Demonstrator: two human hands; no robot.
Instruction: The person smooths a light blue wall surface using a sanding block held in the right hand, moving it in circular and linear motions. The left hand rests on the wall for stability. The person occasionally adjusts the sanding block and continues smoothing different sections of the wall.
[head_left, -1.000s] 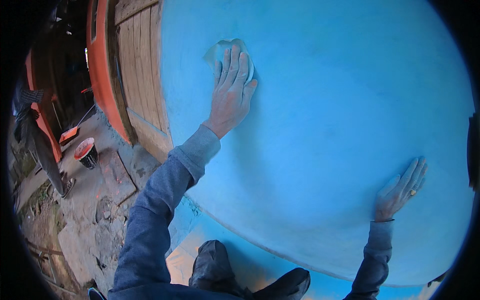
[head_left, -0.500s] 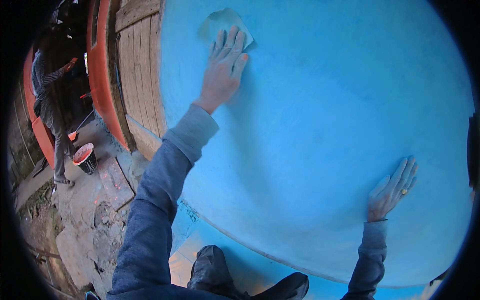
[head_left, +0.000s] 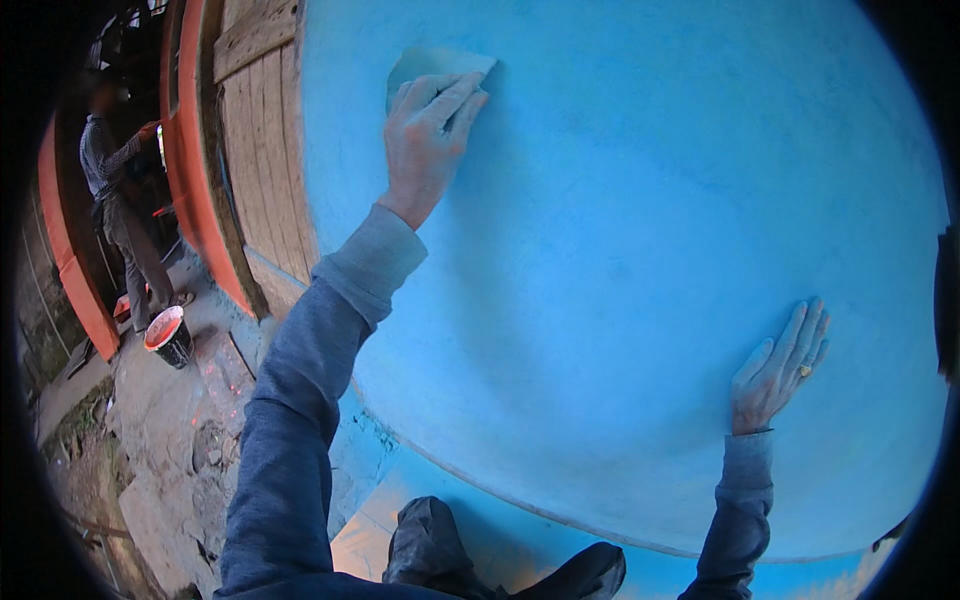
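Left hand (head_left: 428,140) high on the blue wall (head_left: 620,260), fingers (head_left: 450,100) lying close together and flat, pressing a pale sheet of sandpaper (head_left: 432,66) against the painted surface; only the upper edge and one corner of the sheet visible beyond the fingertips. Right hand (head_left: 778,370) lower and to the right, well apart from the sheet, palm flat on the same wall, fingers (head_left: 805,335) spread, a ring on one of them, holding nothing. Likely a thin, light, flexible sheet, rough on the working face, prone to fold or slip out if pushed by a corner; best held under the flat of the palm and all the fingers together, with pressure spread across its middle. No pinch on the sheet visible, only pressure against the wall. Grey-blue sleeves (head_left: 300,400) on both forearms. To the left of the wall, a weathered wooden door (head_left: 265,150) in an orange-red frame (head_left: 195,200). Farther left, another person (head_left: 120,220) standing in a doorway, busy with something unclear. Near that person's feet, a small bucket (head_left: 168,335) with reddish contents on rough stone ground (head_left: 150,430).
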